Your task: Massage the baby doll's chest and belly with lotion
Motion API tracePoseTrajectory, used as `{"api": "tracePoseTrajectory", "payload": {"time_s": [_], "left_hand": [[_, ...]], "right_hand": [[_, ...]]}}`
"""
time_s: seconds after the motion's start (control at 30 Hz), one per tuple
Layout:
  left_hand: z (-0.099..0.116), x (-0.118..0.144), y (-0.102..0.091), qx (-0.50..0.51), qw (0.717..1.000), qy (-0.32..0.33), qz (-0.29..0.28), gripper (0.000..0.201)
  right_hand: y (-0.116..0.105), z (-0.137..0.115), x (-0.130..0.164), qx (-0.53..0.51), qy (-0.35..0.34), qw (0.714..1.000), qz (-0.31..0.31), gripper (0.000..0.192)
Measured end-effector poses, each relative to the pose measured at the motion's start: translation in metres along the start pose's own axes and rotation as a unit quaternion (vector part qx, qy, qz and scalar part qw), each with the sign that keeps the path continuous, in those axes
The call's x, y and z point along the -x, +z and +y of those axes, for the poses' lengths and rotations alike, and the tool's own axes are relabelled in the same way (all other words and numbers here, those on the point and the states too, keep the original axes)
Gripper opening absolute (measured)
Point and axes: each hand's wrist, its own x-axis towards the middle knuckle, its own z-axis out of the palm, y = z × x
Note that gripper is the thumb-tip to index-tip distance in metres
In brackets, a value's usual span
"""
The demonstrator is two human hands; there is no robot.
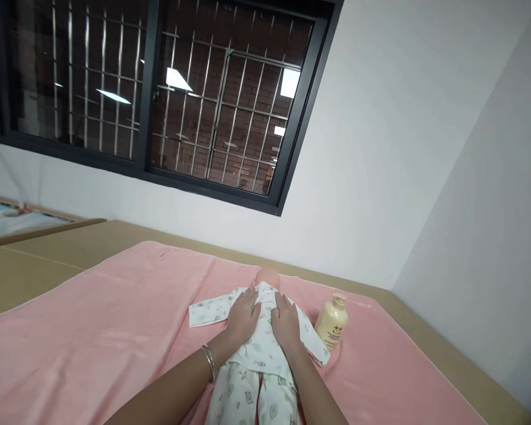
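A baby doll [268, 276] lies on its back on a pink blanket [128, 319], its head toward the wall. It wears a white printed top [262, 345] with long sleeves spread to both sides, and matching printed trousers [234, 392]. My left hand [244, 316] rests flat on the left side of the doll's chest, fingers stretched toward its shoulder. On the other side of the chest lies my right hand [285, 321], also flat with fingers extended. Neither hand holds anything. Much of the doll's head is cut off by the angle.
A cream pump bottle [333, 321] stands on the blanket beside the right sleeve. The blanket covers a tan padded surface [48, 260] that meets a white wall [358, 177]. Above is a dark-framed window [212, 100] with metal bars. A wooden-edged bed [26, 221] is at far left.
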Motion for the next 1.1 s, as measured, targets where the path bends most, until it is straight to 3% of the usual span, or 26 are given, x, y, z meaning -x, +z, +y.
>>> {"api": "tracePoseTrajectory", "payload": {"time_s": [0.1, 0.23, 0.33, 0.5, 0.63, 0.77, 1.1], "left_hand": [[0.003, 0.006, -0.002, -0.016, 1.000, -0.002, 0.024, 0.042], [0.003, 0.006, 0.001, -0.037, 0.997, -0.058, 0.020, 0.045], [0.000, -0.001, 0.003, -0.036, 0.997, -0.061, -0.018, 0.052], [0.000, -0.010, -0.006, -0.014, 0.997, -0.007, -0.078, 0.049], [0.009, -0.005, -0.016, -0.021, 0.999, 0.023, -0.042, 0.042], [0.017, 0.002, -0.019, -0.065, 0.997, -0.034, -0.016, 0.038], [0.009, 0.000, -0.011, -0.079, 0.994, -0.067, -0.024, 0.051]], "right_hand": [[0.000, 0.000, 0.008, -0.009, -0.012, 0.999, 0.029, 0.054], [0.003, 0.002, 0.007, -0.021, 0.054, 0.997, 0.051, 0.051], [0.003, 0.004, -0.003, -0.013, 0.056, 0.998, 0.008, 0.057], [-0.001, 0.004, -0.014, -0.020, 0.010, 0.999, -0.043, 0.062], [-0.001, 0.003, -0.003, -0.033, -0.024, 0.999, 0.005, 0.059], [0.001, 0.001, 0.005, -0.047, 0.050, 0.995, 0.067, 0.048], [0.005, 0.004, -0.002, -0.018, 0.063, 0.997, 0.039, 0.053]]}}
